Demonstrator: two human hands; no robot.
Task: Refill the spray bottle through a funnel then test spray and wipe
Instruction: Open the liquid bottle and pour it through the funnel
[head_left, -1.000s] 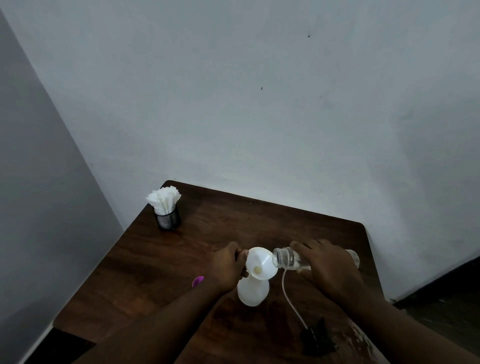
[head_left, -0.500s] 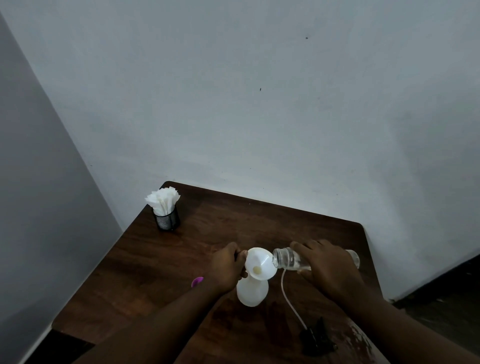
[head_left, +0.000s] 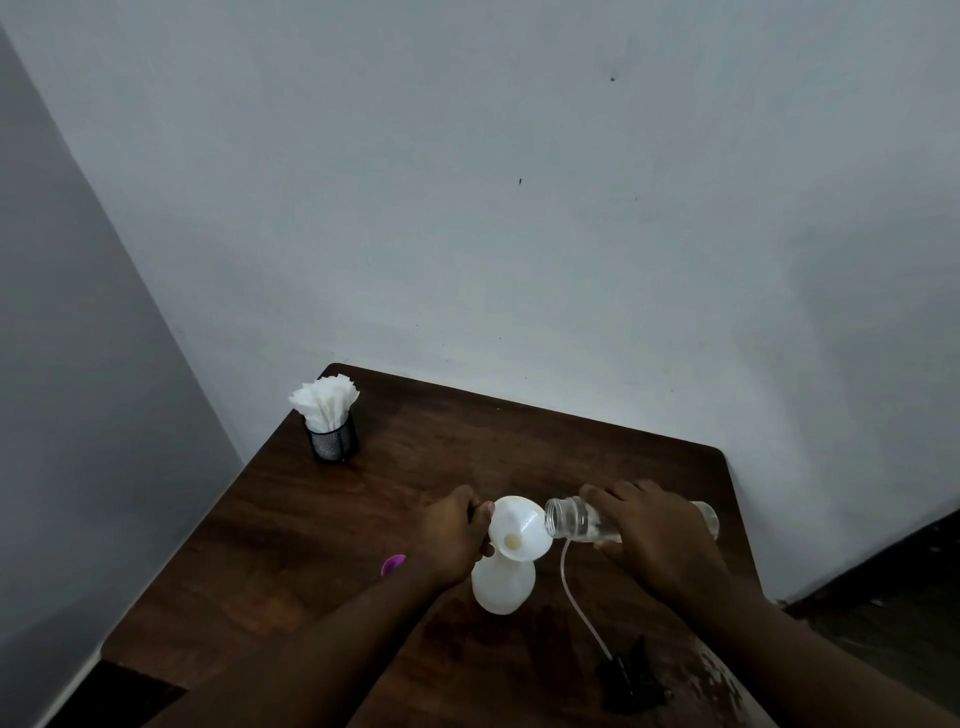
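A white spray bottle (head_left: 503, 582) stands on the dark wooden table (head_left: 322, 535) with a white funnel (head_left: 519, 527) in its neck. My left hand (head_left: 454, 532) grips the funnel's left rim and the bottle neck. My right hand (head_left: 657, 540) holds a clear plastic water bottle (head_left: 576, 522) tipped on its side, its open mouth at the funnel's right rim. The black spray head (head_left: 631, 680) with its thin white dip tube (head_left: 574, 592) lies on the table to the right of the spray bottle.
A black mesh cup of white paper napkins (head_left: 330, 423) stands at the table's far left corner. A small purple cap (head_left: 393, 565) lies left of my left wrist. White walls close in behind and to the left. A wet patch shows at the near right.
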